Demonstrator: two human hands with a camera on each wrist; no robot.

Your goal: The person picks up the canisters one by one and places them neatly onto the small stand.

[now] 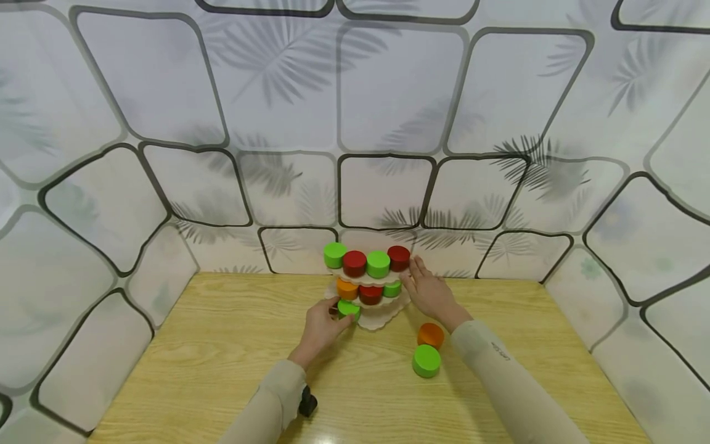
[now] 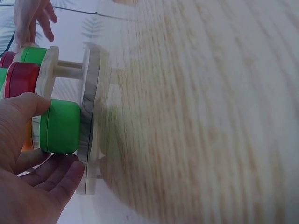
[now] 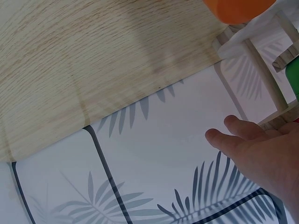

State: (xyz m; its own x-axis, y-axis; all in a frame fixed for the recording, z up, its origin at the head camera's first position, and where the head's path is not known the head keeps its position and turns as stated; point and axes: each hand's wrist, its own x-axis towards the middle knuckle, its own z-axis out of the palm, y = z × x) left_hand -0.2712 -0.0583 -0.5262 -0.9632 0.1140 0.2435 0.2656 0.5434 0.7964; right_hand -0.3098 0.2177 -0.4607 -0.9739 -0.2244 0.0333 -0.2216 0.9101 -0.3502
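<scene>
Leaf-printed panels wall in a pale wooden tabletop (image 1: 222,345); the left hand (image 1: 322,327) pinches a green disc (image 1: 349,308) between thumb and fingers, set on the lowest shelf of a tiered wooden stand (image 1: 383,314); at 3 o'clock of the stand the right hand (image 1: 431,293), fingers straight, rests against its side; at 5 o'clock lie an orange disc (image 1: 431,335) and another green one (image 1: 426,361).

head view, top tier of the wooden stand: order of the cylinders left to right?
Light green wooden cylinder → dark red wooden cylinder → second green wooden cylinder → second dark red wooden cylinder, then the right hand with straight fingers beside the stand.
</scene>
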